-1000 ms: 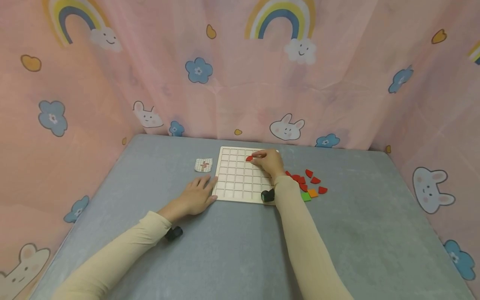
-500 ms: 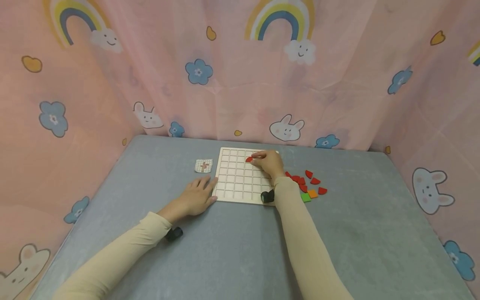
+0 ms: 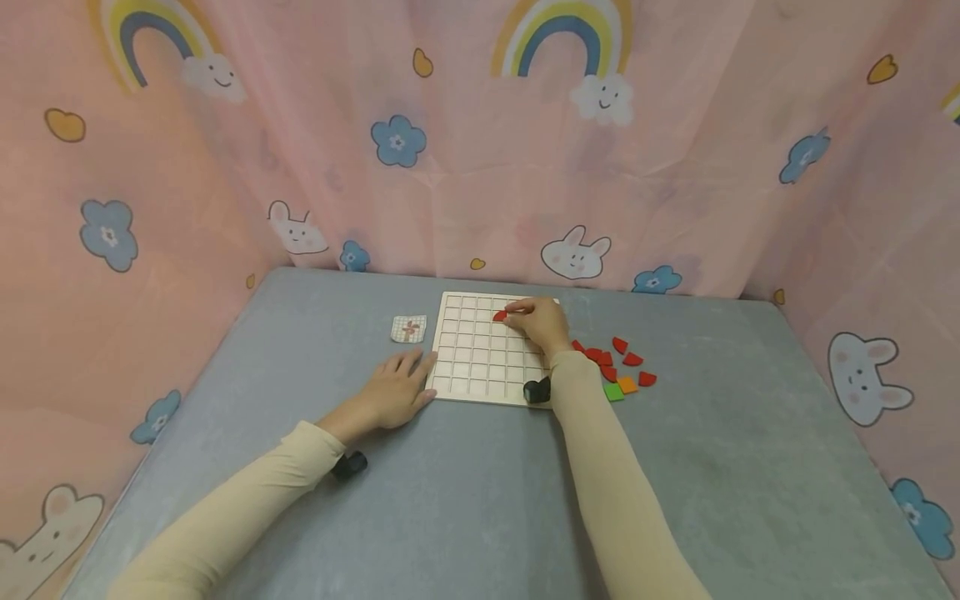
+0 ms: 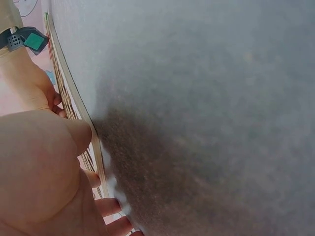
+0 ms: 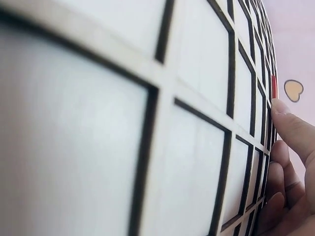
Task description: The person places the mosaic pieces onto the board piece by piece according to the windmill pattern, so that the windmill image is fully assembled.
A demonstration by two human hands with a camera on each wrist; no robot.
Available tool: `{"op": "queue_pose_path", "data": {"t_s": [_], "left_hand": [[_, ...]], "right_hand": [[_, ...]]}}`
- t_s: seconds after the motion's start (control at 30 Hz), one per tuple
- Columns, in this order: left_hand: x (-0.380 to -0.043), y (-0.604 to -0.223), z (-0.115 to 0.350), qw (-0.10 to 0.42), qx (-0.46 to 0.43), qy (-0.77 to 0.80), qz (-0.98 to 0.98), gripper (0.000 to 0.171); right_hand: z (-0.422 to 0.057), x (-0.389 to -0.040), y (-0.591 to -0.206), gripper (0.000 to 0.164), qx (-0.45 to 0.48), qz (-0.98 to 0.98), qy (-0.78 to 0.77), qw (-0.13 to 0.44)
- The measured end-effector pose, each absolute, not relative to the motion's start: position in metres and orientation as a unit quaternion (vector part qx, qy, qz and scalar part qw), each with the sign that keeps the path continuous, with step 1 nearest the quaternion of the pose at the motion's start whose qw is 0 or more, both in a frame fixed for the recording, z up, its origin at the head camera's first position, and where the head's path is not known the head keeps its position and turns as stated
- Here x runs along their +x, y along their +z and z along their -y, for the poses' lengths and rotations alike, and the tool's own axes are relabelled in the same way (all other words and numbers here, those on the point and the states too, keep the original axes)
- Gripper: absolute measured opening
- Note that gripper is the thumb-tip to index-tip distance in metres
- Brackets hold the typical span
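While nothing shifts since before:
right hand (image 3: 537, 323): fingertips still pinching red piece (image 3: 499, 316) in grid tray (image 3: 472, 367)
left hand (image 3: 395, 390): flat, relaxed, steadying tray's edge

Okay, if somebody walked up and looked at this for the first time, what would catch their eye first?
Probably the right hand pressing a red piece into a cell near the far edge of the white grid board in the middle of the grey table. Next, the heap of loose red pieces with a green and an orange one, just right of the board. The left hand rests flat against the board's left edge.
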State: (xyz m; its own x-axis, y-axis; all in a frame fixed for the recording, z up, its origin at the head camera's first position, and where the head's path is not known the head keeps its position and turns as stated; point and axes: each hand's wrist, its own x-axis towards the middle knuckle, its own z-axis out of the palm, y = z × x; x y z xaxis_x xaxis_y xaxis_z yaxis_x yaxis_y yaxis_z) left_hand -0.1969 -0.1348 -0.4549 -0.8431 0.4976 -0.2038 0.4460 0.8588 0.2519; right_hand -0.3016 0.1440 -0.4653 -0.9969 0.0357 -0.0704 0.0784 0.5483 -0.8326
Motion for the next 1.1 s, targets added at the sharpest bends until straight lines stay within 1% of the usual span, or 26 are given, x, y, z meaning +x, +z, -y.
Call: {"op": "queue_pose_path", "data": {"t_s": [0.17,0.4,0.63,0.77,0.87,0.97,1.1], "left_hand": [[-0.198,-0.456,0.136,0.125,0.249,0.098,-0.955,0.066],[-0.199,-0.453,0.137,0.133,0.244,0.092,-0.956,0.067],[-0.199,-0.450,0.137,0.136,0.245,0.092,-0.955,0.067],[-0.200,-0.452,0.137,0.141,0.245,0.084,-0.956,0.068],[-0.200,-0.454,0.136,0.140,0.246,0.079,-0.956,0.069],[-0.200,-0.455,0.137,0.139,0.247,0.081,-0.956,0.069],[-0.201,-0.457,0.138,0.136,0.249,0.086,-0.955,0.069]], "right_hand": [[-0.143,-0.304,-0.465,0.027,0.030,-0.882,-0.470,0.019],[-0.143,-0.305,-0.462,0.028,0.038,-0.872,-0.488,0.032],[-0.155,-0.309,-0.457,0.033,-0.018,-0.881,-0.471,0.036],[-0.170,-0.310,-0.453,0.037,-0.055,-0.867,-0.492,0.052],[-0.186,-0.307,-0.448,0.040,-0.067,-0.857,-0.506,0.067],[-0.205,-0.301,-0.442,0.042,-0.072,-0.862,-0.497,0.070],[-0.234,-0.288,-0.431,0.043,-0.077,-0.884,-0.458,0.056]]}}
